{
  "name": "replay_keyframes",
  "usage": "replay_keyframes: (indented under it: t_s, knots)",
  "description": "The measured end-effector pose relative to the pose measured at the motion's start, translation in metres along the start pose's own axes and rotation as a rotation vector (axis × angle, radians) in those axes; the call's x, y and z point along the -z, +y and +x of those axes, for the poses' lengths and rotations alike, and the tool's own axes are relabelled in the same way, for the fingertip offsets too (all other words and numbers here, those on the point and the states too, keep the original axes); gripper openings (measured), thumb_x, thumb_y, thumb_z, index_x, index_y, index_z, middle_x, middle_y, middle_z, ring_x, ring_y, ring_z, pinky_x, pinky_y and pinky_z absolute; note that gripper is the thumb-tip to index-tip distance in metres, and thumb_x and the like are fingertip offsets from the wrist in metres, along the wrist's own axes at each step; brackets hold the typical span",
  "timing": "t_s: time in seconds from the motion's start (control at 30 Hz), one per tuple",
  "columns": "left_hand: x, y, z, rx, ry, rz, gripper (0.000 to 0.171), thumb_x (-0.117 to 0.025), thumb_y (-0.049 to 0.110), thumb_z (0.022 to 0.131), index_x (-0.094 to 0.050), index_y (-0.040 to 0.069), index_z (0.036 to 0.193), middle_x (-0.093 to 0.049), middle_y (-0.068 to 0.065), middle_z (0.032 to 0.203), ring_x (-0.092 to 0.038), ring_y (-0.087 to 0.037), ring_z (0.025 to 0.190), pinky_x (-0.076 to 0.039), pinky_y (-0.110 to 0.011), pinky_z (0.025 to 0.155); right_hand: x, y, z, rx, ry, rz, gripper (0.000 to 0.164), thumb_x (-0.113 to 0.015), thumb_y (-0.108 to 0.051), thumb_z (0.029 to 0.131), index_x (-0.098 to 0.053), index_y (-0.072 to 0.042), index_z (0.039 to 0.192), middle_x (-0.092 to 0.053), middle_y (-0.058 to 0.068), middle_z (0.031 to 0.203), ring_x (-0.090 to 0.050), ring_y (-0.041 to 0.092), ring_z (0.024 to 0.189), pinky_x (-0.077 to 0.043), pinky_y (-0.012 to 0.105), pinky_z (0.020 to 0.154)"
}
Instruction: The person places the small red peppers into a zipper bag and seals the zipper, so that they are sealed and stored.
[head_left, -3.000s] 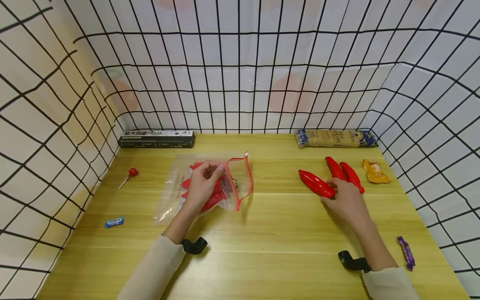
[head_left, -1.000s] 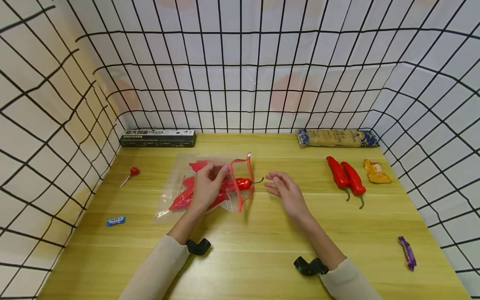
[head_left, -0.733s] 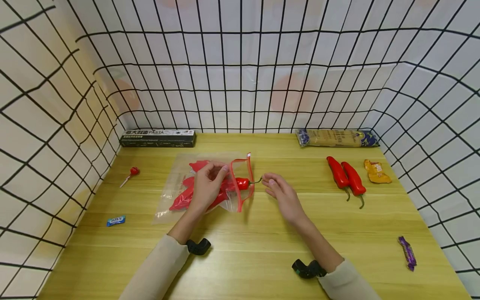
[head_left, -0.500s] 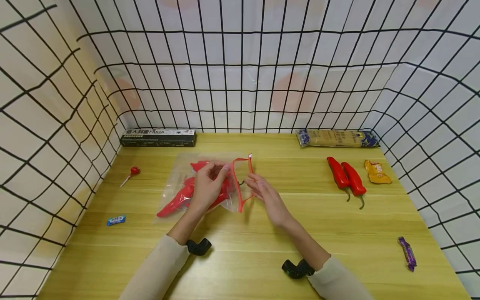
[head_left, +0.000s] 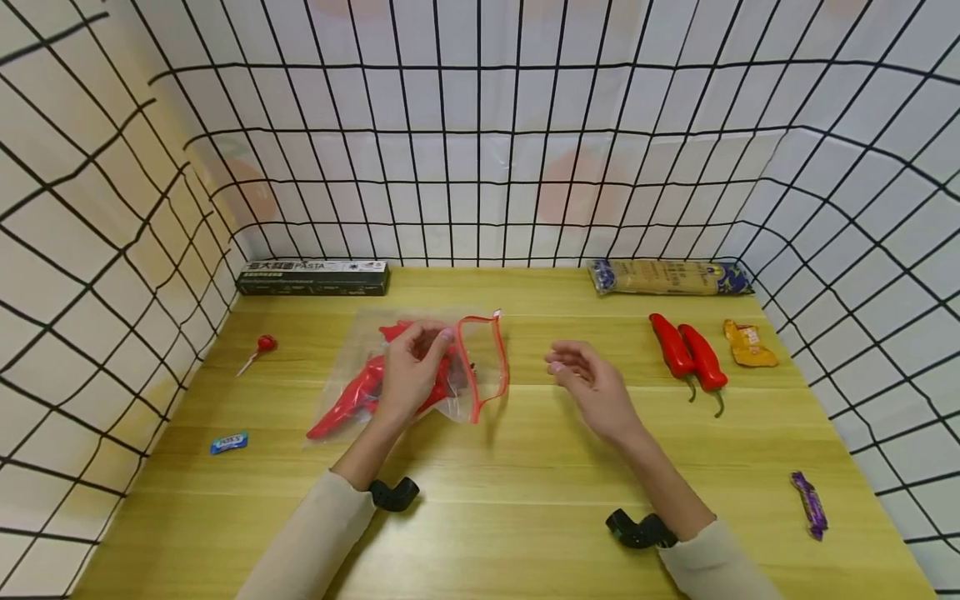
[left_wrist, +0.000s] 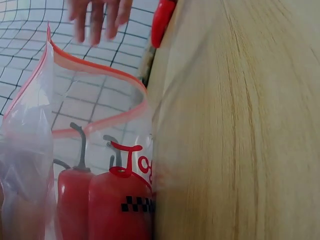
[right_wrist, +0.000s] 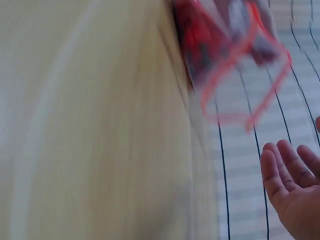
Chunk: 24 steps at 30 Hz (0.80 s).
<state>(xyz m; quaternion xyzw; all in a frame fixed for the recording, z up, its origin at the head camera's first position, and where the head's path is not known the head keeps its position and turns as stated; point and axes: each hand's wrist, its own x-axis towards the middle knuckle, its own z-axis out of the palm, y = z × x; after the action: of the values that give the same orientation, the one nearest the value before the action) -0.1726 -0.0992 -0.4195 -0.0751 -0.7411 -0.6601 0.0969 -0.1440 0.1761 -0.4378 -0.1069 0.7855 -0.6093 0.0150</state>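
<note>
Clear plastic zip bag with red-edged mouth [head_left: 476,407]: one, on pale wooden tabletop [head_left: 525,521], mouth gaping toward the right hand [head_left: 592,387]. Hazards, as judged: should the left hand [head_left: 411,371] slacken, the mouth may sag and a stem catch on its red edge; tipping the bag could let the glossy, long red peppers inside [head_left: 348,404] slide out. Left hand: pinching the bag's upper film. Right hand: empty, fingers loosely bent. Positions: bag under the left hand, left of the right hand and apart from it; two loose glossy red peppers [head_left: 703,360], green-stemmed, side by side, well to the right hand's right.
</note>
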Motion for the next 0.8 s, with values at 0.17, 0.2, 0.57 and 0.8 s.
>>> replay_keyframes:
  t_s: [0.17, 0.2, 0.57, 0.8]
  knots:
    - [0.0, 0.001, 0.001, -0.008, -0.006, 0.025, 0.017, -0.066, 0.017, 0.093, -0.069, 0.004, 0.103, -0.071, -0.011, 0.096, -0.067, -0.037, 0.093, -0.057, -0.038, 0.082, 0.059, 0.013, -0.009, -0.05, 0.126, -0.234, 0.044, -0.057, -0.043, 0.096, -0.054, -0.017, 0.133, -0.063, 0.007, 0.121, -0.06, 0.015, 0.106, -0.048, 0.011, 0.084]
    - [0.0, 0.001, 0.001, -0.007, -0.009, 0.029, 0.017, -0.066, 0.018, 0.093, -0.069, 0.004, 0.103, -0.071, -0.011, 0.096, -0.067, -0.036, 0.093, -0.057, -0.038, 0.082, 0.069, 0.016, -0.011, -0.054, 0.142, -0.279, 0.046, -0.057, -0.043, 0.096, -0.054, -0.017, 0.133, -0.063, 0.007, 0.121, -0.06, 0.012, 0.104, -0.047, 0.01, 0.083]
    - [0.004, 0.0, 0.0, 0.013, -0.039, 0.047, 0.022, -0.064, 0.022, 0.094, -0.071, 0.009, 0.112, -0.072, -0.01, 0.104, -0.069, -0.029, 0.092, -0.058, -0.036, 0.078, 0.145, 0.042, -0.014, -0.22, 0.278, -0.641, 0.064, -0.063, -0.054, 0.089, -0.054, -0.006, 0.13, -0.062, 0.017, 0.117, -0.053, 0.024, 0.098, -0.044, 0.024, 0.07]
    - [0.006, 0.001, 0.001, 0.047, -0.075, 0.042, 0.022, -0.066, 0.022, 0.093, -0.071, 0.008, 0.108, -0.072, -0.011, 0.099, -0.067, -0.04, 0.092, -0.058, -0.042, 0.077, 0.156, 0.052, -0.01, -0.312, 0.233, -0.767, 0.073, -0.069, -0.054, 0.084, -0.056, 0.004, 0.126, -0.06, 0.026, 0.115, -0.055, 0.038, 0.1, -0.048, 0.043, 0.071]
